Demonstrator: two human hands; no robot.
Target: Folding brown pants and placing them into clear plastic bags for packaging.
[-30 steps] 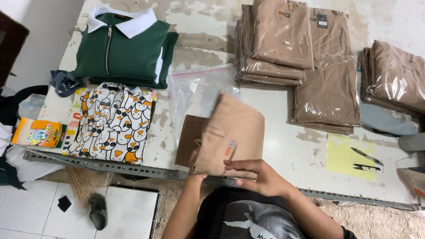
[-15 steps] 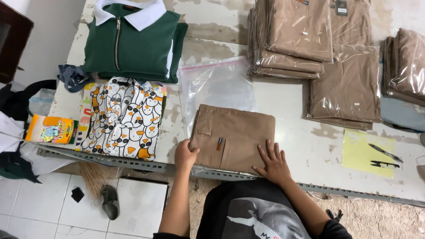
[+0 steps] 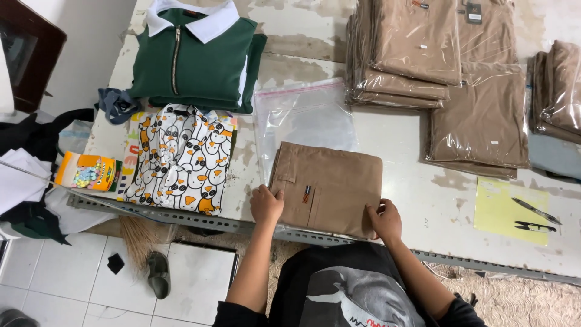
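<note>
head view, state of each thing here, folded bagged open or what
tan trousers: folded, unbagged, lying on the clear bag
clear bag: empty, flat
left hand: gripping the trousers' left edge
right hand: gripping their right corner
tan stacks: folded, bagged
green zip top: folded, zipped
penguin garment: folded
snips: lying on yellow paper

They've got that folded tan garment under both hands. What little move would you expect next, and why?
Probably sliding the folded tan garment up into the clear plastic bag. The left hand and right hand grip its near corners, the bag lies flat just beyond, partly under it, and bagged tan garments are stacked nearby.
</note>
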